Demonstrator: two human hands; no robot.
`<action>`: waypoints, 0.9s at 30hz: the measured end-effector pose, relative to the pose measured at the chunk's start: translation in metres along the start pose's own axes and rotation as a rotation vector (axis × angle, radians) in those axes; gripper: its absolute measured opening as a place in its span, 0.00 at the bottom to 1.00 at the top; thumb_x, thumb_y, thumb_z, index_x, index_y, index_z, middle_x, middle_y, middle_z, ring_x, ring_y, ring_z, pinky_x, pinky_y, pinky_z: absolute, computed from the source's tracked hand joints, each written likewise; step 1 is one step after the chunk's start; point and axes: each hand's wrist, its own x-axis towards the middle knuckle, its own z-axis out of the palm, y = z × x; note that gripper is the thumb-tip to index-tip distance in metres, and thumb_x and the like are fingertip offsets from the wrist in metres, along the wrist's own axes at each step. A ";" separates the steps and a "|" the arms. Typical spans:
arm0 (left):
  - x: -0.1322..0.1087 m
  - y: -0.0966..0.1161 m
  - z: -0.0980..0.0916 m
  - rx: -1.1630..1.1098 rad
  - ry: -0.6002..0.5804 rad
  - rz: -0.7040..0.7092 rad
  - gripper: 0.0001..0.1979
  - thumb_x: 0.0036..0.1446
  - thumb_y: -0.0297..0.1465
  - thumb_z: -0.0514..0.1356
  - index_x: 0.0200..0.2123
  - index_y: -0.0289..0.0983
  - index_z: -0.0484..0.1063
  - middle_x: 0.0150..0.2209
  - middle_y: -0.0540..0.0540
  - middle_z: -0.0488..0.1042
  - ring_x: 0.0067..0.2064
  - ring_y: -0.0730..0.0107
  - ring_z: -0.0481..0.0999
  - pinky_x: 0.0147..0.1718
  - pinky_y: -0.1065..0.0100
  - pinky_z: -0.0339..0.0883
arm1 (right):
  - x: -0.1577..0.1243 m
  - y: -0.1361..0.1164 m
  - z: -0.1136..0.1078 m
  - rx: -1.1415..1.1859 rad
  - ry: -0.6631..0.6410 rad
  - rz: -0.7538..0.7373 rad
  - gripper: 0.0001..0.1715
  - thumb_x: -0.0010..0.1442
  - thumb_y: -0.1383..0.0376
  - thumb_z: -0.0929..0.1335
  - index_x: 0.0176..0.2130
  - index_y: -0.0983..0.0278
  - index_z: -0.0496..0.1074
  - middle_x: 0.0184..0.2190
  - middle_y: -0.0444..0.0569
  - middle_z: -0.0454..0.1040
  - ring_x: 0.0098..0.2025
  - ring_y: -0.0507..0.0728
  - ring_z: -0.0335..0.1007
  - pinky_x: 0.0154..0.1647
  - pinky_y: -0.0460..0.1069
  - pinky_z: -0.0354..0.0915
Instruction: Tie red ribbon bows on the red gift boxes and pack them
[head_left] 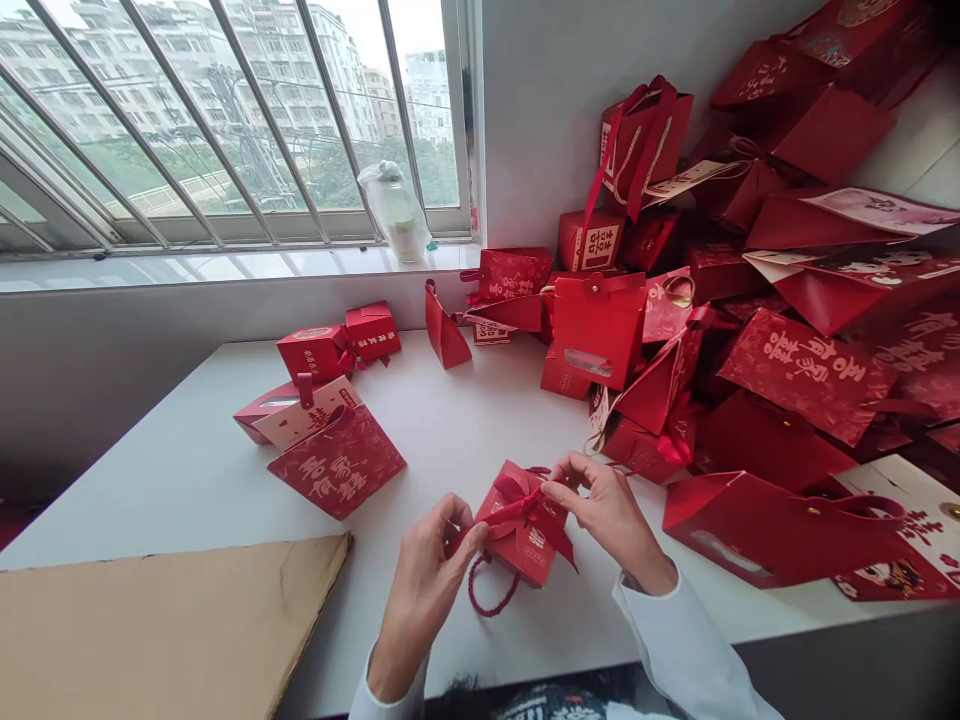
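A small red gift box [536,555] with pale lettering lies on the white table in front of me, a dark red cord handle [493,610] looping out at its near side. Across the box runs a red ribbon [517,510] tied in a bow. My left hand [435,560] pinches one loop of the ribbon at the left of the box. On the other side, my right hand [600,500] closes thumb and finger on the ribbon at the upper right of the bow. Both hands stay just above the box.
A large heap of red gift boxes [806,370] covers the right side and leans against the wall. Several more boxes [337,460] stand at the left. A cardboard sheet [165,630] lies front left. A bagged cup [405,225] stands on the windowsill [247,268].
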 end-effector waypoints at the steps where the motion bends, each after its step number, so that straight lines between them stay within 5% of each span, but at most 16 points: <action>1: -0.001 0.000 -0.001 0.002 -0.002 0.004 0.17 0.57 0.43 0.55 0.25 0.37 0.59 0.21 0.55 0.58 0.23 0.76 0.54 0.21 0.74 0.47 | 0.000 0.000 0.000 0.022 0.000 -0.007 0.08 0.55 0.61 0.68 0.27 0.62 0.68 0.23 0.41 0.69 0.27 0.52 0.62 0.29 0.46 0.59; 15: -0.010 -0.004 -0.002 0.058 -0.131 0.057 0.09 0.57 0.36 0.56 0.27 0.38 0.64 0.22 0.54 0.63 0.24 0.74 0.60 0.22 0.74 0.54 | -0.003 0.008 0.004 0.077 0.002 0.029 0.10 0.56 0.59 0.65 0.28 0.62 0.67 0.20 0.41 0.66 0.23 0.51 0.61 0.25 0.45 0.58; 22: -0.010 0.017 -0.006 0.305 0.254 0.340 0.08 0.56 0.40 0.58 0.32 0.43 0.73 0.36 0.47 0.73 0.41 0.61 0.69 0.38 0.64 0.65 | -0.005 0.005 0.001 0.075 -0.022 0.025 0.12 0.58 0.55 0.65 0.32 0.62 0.68 0.20 0.41 0.68 0.24 0.52 0.63 0.25 0.45 0.58; 27: 0.008 0.024 0.033 0.271 0.213 0.458 0.05 0.59 0.34 0.57 0.36 0.43 0.73 0.35 0.47 0.74 0.42 0.62 0.67 0.40 0.64 0.65 | -0.005 0.006 -0.001 0.095 -0.061 0.034 0.13 0.56 0.54 0.67 0.33 0.62 0.70 0.21 0.41 0.68 0.24 0.52 0.62 0.25 0.45 0.58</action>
